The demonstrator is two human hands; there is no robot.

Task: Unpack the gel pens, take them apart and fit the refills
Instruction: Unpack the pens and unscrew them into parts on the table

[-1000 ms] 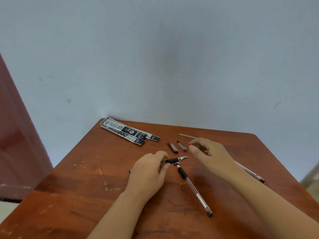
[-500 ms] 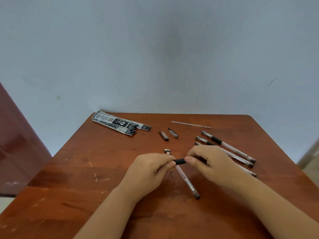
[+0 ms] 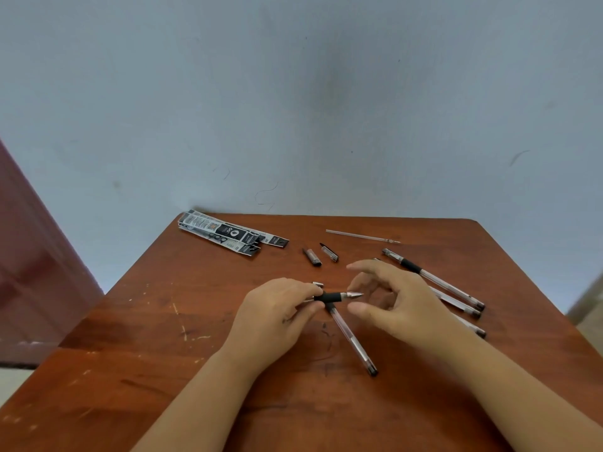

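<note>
My left hand (image 3: 277, 316) grips a gel pen (image 3: 339, 296) by its barrel, the black grip and metal tip pointing right. My right hand (image 3: 396, 301) hovers just right of the tip, fingers spread and holding nothing. A clear pen barrel (image 3: 354, 342) lies on the wooden table (image 3: 163, 337) under the held pen. A small metal tip piece (image 3: 317, 284) rests by my left fingers. Several more pens (image 3: 437, 278) lie to the right, partly hidden by my right hand. A loose refill (image 3: 362, 236) lies at the far edge.
Flattened black-and-white pen packaging (image 3: 228, 236) lies at the table's far left corner. Two pen caps (image 3: 321, 255) lie side by side beyond my hands. A grey wall stands behind the table, and a dark red door (image 3: 32, 272) is at the left.
My right hand has let go of the pen's grip end and opened, moving slightly right. The pen's metal tip now shows beyond my left fingers.
</note>
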